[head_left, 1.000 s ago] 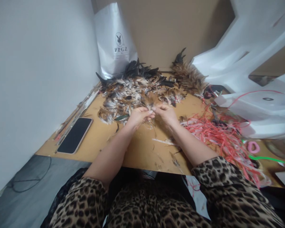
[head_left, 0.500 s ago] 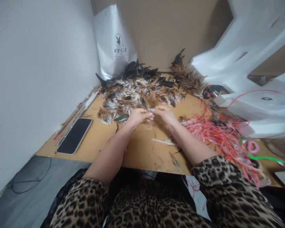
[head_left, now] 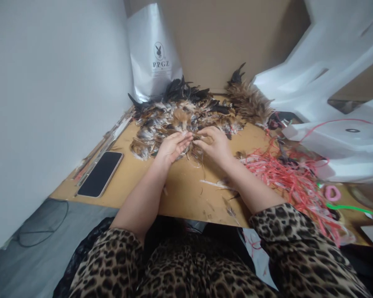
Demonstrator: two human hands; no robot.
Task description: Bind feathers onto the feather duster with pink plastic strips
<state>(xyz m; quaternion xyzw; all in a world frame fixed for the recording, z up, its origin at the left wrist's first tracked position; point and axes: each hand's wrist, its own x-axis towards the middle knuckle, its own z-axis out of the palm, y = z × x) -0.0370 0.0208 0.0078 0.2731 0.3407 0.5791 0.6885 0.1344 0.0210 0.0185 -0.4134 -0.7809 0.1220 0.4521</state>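
A heap of brown, white and black feathers [head_left: 186, 114] covers the far middle of the wooden board [head_left: 180, 190]. My left hand [head_left: 171, 147] and my right hand [head_left: 215, 145] meet at the heap's near edge, fingertips almost touching. Both pinch a small bunch of feathers [head_left: 195, 138] between them. Loose feather scraps [head_left: 217, 184] lie on the board under my right forearm.
A black phone [head_left: 100, 174] lies at the board's left edge beside a white wall. A silver bag [head_left: 155, 54] stands behind the feathers. Tangled red strips [head_left: 286, 174], a pink ring [head_left: 332, 193] and white plastic bags [head_left: 338, 136] crowd the right side.
Both hands have moved forward, away from me, into the near edge of the feather heap. The left fingers have spread out somewhat.
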